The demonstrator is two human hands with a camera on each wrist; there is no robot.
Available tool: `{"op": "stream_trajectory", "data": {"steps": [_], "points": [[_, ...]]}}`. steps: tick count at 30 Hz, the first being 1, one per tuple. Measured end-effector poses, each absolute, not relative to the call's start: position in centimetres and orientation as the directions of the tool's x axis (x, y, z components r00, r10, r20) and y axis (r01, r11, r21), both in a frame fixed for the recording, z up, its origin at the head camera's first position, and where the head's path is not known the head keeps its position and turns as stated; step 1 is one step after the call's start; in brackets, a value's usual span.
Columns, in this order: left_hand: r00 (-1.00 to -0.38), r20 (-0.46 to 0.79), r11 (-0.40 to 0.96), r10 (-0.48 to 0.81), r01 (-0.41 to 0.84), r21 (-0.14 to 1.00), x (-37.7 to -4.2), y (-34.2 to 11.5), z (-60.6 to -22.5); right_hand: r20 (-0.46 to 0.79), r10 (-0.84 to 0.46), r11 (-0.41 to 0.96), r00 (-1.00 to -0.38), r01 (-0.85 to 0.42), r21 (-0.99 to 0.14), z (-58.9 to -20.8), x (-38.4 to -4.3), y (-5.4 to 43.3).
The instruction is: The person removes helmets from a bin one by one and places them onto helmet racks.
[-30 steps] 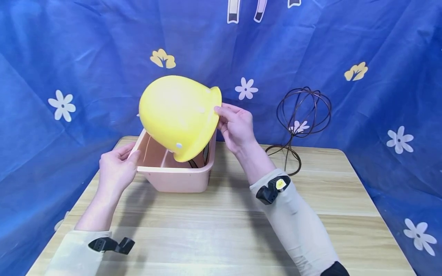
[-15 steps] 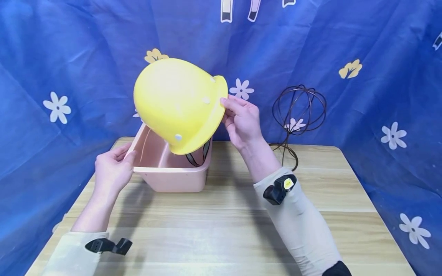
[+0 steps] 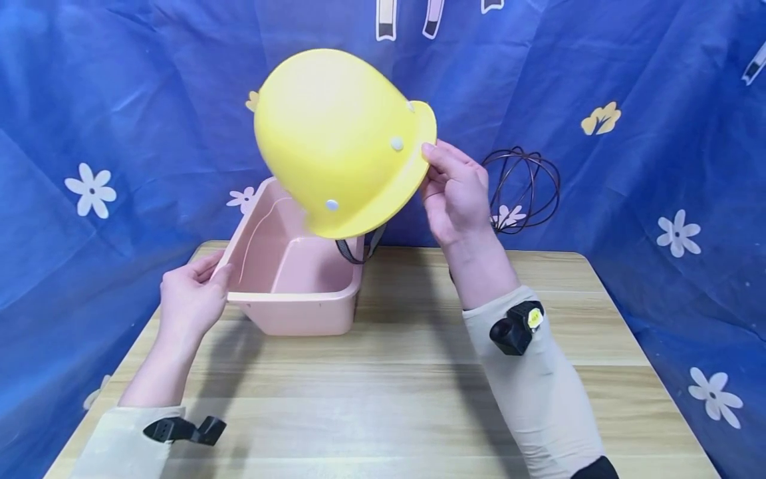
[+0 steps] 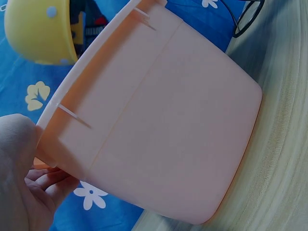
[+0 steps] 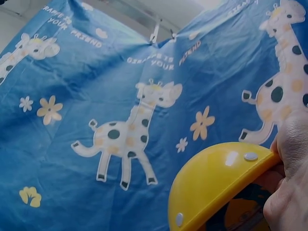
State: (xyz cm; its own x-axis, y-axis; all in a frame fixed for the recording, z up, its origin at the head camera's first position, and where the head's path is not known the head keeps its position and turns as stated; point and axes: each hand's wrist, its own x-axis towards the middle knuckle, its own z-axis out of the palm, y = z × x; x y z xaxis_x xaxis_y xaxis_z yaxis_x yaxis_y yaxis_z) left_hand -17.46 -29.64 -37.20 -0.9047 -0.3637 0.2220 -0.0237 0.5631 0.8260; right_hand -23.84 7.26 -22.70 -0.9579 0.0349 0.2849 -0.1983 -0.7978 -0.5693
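My right hand (image 3: pixel 457 193) pinches the brim of a yellow hard hat (image 3: pixel 335 133), thumb on the outer face. Tilted on its side, the hat hangs above a pink plastic bin (image 3: pixel 293 316), and a dark strap (image 3: pixel 353 256) dangles from it near the bin's right rim. In the right wrist view the hat (image 5: pixel 216 178) shows its dark, partly hidden inside. My left hand (image 3: pixel 194 293) grips the bin's left rim. The left wrist view has the thumb on one side of that rim and the fingers under it, with the bin wall (image 4: pixel 168 115) filling the middle.
A brown wire stand (image 3: pixel 526 193) with a round cage top stands at the back right, partly behind my right hand. The wooden table (image 3: pixel 359 399) ends at a blue patterned curtain (image 3: pixel 120 100) behind and on both sides.
My right hand has raised the hard hat up and to the right, out over the bin, and its strap has come into fuller view. My left hand stays on the bin's rim.
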Motion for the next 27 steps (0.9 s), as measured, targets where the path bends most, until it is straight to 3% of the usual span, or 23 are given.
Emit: {"op": "stream_trajectory", "data": {"steps": [19, 27], "points": [[-0.905, 0.222, 0.559, -0.362, -0.021, 0.829, -17.1, -29.5, -37.0, 0.392, 0.126, -0.812, -0.911, -0.322, -0.487, -21.5, -23.8, 12.9], [-0.906, 0.22, 0.56, -0.361, -0.022, 0.828, -17.2, -29.5, -37.1, 0.396, 0.162, -0.866, -0.904, -0.322, -0.382, -22.0, -24.0, 15.1]]}}
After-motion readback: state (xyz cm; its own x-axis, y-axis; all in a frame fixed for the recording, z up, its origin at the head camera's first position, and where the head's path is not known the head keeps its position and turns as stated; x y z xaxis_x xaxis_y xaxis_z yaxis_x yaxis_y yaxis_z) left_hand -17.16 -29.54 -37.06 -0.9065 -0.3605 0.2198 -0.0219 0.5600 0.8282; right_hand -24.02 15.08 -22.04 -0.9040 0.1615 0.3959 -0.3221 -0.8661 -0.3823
